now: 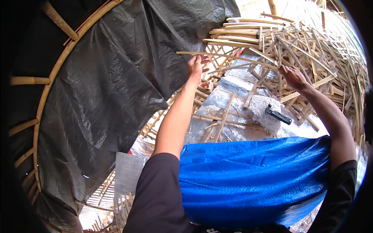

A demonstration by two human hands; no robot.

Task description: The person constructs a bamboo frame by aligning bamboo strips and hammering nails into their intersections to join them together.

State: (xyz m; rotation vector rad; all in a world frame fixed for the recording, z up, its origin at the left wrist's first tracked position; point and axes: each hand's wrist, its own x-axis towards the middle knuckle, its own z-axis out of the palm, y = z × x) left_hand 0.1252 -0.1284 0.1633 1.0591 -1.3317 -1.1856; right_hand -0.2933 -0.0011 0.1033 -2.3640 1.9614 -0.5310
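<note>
Slim bamboo strip [241,58] spanning both hands, upper centre of the frame.
Beyond the blue sheet [252,171], lower centre, it should handle light and springy, edges perhaps splintery, best held near its ends; the right hand [294,77] is closed on its right end, the left hand [197,66] seems to pinch it loosely, fingers spread, the left tip jutting past; tangled strips [311,54] fill the upper right.

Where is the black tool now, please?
In the head view, the black tool is right of centre, at the pale block, between the right hand and blue tarp.
</note>
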